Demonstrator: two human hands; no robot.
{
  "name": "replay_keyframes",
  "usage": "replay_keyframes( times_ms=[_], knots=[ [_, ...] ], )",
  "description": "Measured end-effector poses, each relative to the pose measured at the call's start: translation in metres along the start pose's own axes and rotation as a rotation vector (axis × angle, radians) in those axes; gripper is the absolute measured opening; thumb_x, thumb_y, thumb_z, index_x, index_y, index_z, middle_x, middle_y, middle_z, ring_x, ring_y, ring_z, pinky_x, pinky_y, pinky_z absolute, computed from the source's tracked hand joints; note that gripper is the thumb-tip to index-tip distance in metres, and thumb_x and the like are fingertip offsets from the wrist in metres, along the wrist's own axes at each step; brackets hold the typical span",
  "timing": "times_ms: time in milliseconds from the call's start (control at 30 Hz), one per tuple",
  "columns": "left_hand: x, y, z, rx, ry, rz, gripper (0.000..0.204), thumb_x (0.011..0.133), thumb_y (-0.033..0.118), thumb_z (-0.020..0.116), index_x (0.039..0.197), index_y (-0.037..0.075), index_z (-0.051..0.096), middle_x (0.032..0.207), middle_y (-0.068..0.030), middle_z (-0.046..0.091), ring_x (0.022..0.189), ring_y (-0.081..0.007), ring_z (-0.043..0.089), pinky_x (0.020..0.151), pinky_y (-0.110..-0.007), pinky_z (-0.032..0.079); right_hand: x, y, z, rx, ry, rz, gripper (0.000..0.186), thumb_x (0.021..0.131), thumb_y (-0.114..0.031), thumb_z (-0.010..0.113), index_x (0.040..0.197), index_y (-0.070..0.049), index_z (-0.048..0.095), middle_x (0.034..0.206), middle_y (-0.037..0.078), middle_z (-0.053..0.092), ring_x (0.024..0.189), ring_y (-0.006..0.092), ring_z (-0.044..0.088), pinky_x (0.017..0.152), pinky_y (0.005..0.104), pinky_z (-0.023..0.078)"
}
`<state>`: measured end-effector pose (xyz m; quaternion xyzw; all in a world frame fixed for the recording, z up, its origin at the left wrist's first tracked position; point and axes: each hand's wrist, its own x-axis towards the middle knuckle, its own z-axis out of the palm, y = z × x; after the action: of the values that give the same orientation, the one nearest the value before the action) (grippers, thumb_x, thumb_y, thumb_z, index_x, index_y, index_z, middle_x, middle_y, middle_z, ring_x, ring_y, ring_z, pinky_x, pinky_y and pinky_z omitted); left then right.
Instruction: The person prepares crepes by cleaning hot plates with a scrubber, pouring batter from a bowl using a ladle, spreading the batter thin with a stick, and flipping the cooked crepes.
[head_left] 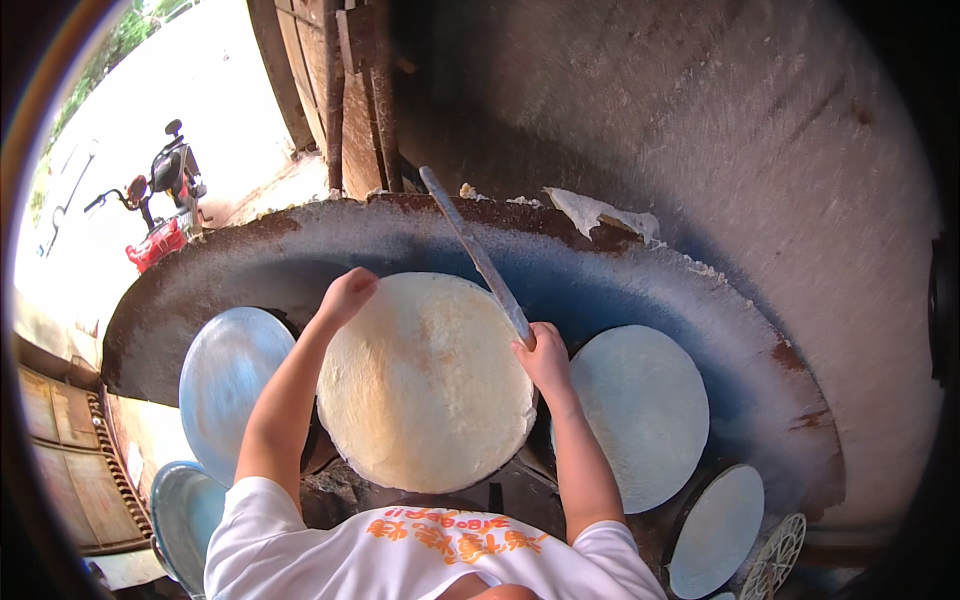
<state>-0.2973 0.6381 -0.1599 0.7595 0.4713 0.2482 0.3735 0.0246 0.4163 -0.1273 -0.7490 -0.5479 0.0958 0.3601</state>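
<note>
While the right hand (543, 358) is closed around the near end of a long, narrow blade (476, 255), the blade points toward the upper middle of the frame, where its far end overlaps the rim of the curved shield (600, 265). The left hand (350, 295) has its fingers drawn together at the upper-left edge of the pale disc (425, 400); whether they pinch that edge cannot be determined from this view. The disc lies at the centre of the frame.

Possible faults and likely causes:

1. Tearing: the disc's margin appears thin. If the left hand pulls up while the underside adheres, the edge may split.

2. Gouging: if the blade is brought down steeply, it may cut the disc's surface.

3. Collision: the blade is long for the space available. A wide swing may strike the rim and twist the grip.

4. Contamination: a pale scrap (600, 212) sits on the rim, right of upper centre. A knock may dislodge it.

5. Arm contact: the left forearm (288, 410) overlaps the left plate (232, 380), and the right forearm (585, 450) overlaps the right plate (645, 410). If either plate is hot, which cannot be seen, a lowered arm may be burned
</note>
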Motion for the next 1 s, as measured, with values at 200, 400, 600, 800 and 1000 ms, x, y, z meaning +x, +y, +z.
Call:
replay_keyframes(
  times_ms=[200,400,600,800,1000],
  knots=[
    [0.020,0.025,0.002,0.243,-0.128,-0.047,0.021,0.082,0.019,0.066,0.096,0.003,0.065,0.081,-0.0092,0.066,0.073,-0.0203,0.061,0.068,-0.034,0.048,0.017,-0.021,-0.016,-0.035,-0.110,0.113,0.021,0.073,-0.016,0.070,0.081,-0.003,0.055,0.078,0.015,0.060,0.078,0.0370,0.060,0.068,0.0451,0.048],
    [0.004,0.045,-0.008,-0.068,-0.002,-0.052,0.014,0.082,0.014,0.066,0.086,0.001,0.062,0.072,-0.0032,0.058,0.068,-0.0111,0.053,0.062,-0.028,0.045,0.010,-0.028,-0.020,0.120,0.086,0.058,0.023,0.071,-0.008,0.068,0.073,0.001,0.048,0.066,0.017,0.052,0.060,0.0354,0.051,0.058,0.0407,0.042],
    [-0.061,0.111,-0.047,-0.074,0.146,0.101,0.009,0.083,0.005,0.062,0.086,-0.002,0.058,0.080,-0.0058,0.053,0.073,-0.0127,0.053,0.066,-0.025,0.044,-0.018,-0.022,-0.038,0.439,-0.004,0.177,0.024,0.075,-0.008,0.070,0.071,-0.004,0.047,0.061,0.000,0.042,0.056,0.0099,0.040,0.054,0.0269,0.037],
    [-0.150,0.210,-0.069,0.087,0.292,0.306,0.005,0.085,-0.005,0.058,0.084,-0.003,0.053,0.085,-0.0055,0.049,0.076,-0.0125,0.049,0.070,-0.021,0.042,-0.045,-0.033,-0.059,0.616,0.031,0.130,0.021,0.077,-0.011,0.070,0.072,-0.006,0.050,0.057,-0.001,0.038,0.053,0.0098,0.036,0.051,0.0275,0.033],
    [-0.222,0.321,-0.049,0.316,0.375,0.681,0.010,0.077,-0.004,0.064,0.085,0.001,0.060,0.089,-0.0102,0.058,0.080,-0.0255,0.058,0.071,-0.032,0.048,-0.105,-0.016,-0.115,0.759,0.271,0.106,0.013,0.084,-0.011,0.069,0.081,-0.008,0.056,0.063,-0.006,0.048,0.056,0.0027,0.041,0.051,0.0214,0.034]
  ],
)
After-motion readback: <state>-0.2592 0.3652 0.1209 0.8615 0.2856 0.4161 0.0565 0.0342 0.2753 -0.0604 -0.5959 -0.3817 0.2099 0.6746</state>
